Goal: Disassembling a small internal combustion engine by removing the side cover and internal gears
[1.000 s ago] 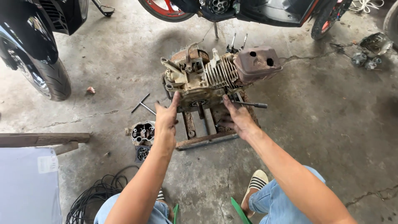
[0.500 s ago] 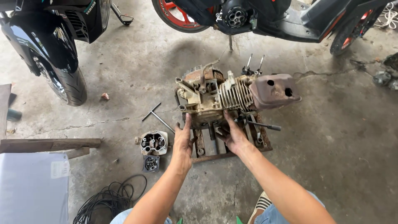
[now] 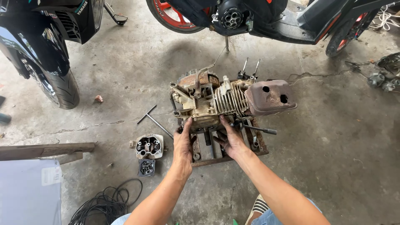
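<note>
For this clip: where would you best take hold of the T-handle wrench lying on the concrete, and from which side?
Grip the T-handle wrench on its long straight shaft, coming from above on the bare concrete side, left of the engine. It lies flat, crossbar away from the engine, while the shaft's far end runs toward the left hand and the rusty frame, so mid-shaft probably offers the freest pinch.

1. The floor is bare grey concrete [image 3: 333,158], stained and dusty, with a thin crack [image 3: 83,127] running across it on the left.
2. Daylight falls evenly, with soft shadows under the vehicles.
3. A black motorcycle [image 3: 46,41] stands at the upper left, its front tyre on the concrete.
4. A scooter with a red-rimmed wheel [image 3: 258,16] stands along the top edge.
5. A wooden plank [image 3: 46,151] lies at the left, above a pale flat sheet [image 3: 29,191].
6. A coil of black cable [image 3: 104,204] lies on the floor near the bottom.
</note>
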